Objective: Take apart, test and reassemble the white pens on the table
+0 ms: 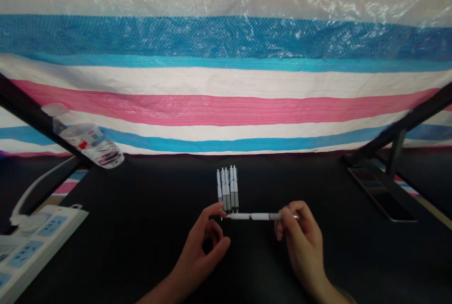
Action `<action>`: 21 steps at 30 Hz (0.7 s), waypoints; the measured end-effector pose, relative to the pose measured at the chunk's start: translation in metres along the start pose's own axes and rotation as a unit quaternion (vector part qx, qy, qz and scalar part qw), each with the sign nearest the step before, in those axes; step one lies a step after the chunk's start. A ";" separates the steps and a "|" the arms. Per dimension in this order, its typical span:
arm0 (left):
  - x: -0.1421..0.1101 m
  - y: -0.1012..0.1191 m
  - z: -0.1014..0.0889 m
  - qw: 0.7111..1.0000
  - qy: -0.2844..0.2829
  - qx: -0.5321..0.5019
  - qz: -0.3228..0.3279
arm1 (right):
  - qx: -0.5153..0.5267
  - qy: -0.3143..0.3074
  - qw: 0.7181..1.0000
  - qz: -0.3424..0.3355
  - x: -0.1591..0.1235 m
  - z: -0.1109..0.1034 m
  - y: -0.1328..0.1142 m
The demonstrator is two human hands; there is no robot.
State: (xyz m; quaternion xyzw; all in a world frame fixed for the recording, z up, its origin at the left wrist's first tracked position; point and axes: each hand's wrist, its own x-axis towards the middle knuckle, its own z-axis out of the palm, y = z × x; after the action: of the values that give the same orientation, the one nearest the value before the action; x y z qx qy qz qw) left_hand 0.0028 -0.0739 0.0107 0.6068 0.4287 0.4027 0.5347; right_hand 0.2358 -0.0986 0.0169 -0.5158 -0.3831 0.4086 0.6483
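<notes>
Fingers of our right hand (302,238) are pinching a pen (259,216) crosswise; left hand (201,242) is curving half-open, contact with pen unclear. We're likely positioning it, next move calling for steady grip; pen row (232,186) is lying just beyond.

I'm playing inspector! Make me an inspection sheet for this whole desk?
Surface: black tabletop.
Pens: a row of pens lies side by side; a held pen lies crosswise, nearer the person.
Clutter: bottle and power strip at left, phone at right.
Hands: right hand grips the held pen's grey end; left hand is open, fingertip near its other end.
Cables: white cable at the power strip.
Surroundings: striped sheet behind.
</notes>
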 end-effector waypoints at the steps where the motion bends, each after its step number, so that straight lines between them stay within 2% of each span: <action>1: -0.001 -0.001 0.001 1.000 -0.016 0.001 0.006 | 0.023 -0.028 0.998 0.051 0.000 0.003 0.001; 3: -0.003 0.000 0.002 0.999 -0.027 0.006 0.018 | 0.050 -0.091 0.986 0.132 -0.001 0.010 0.002; 6: -0.005 0.004 0.000 1.000 0.005 0.013 0.016 | 0.056 -0.164 0.966 0.194 -0.004 0.017 0.003; 8: -0.006 0.007 -0.003 0.998 0.055 0.022 0.009 | 0.051 -0.176 0.962 0.201 -0.006 0.019 0.004; 10: -0.006 0.007 -0.005 0.992 0.124 0.036 0.009 | 0.047 -0.167 0.965 0.196 -0.006 0.017 0.005; 12: -0.005 0.006 -0.006 0.985 0.166 0.043 0.007 | 0.045 -0.153 0.969 0.189 -0.005 0.014 0.005; 13: -0.005 0.005 -0.006 0.985 0.165 0.040 0.004 | 0.042 -0.149 0.970 0.188 -0.005 0.013 0.005; 18: -0.007 0.006 -0.001 0.996 0.076 0.040 0.004 | 0.031 -0.174 0.962 0.206 -0.006 0.014 0.006; 21: -0.011 0.007 0.001 0.995 0.081 0.062 0.021 | 0.026 -0.203 0.954 0.221 -0.008 0.016 0.005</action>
State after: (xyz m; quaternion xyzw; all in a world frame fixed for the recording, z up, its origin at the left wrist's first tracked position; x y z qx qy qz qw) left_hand 0.0008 -0.0846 0.0173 0.6130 0.4815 0.4342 0.4515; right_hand 0.2170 -0.1000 0.0144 -0.4770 -0.3719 0.6476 0.4634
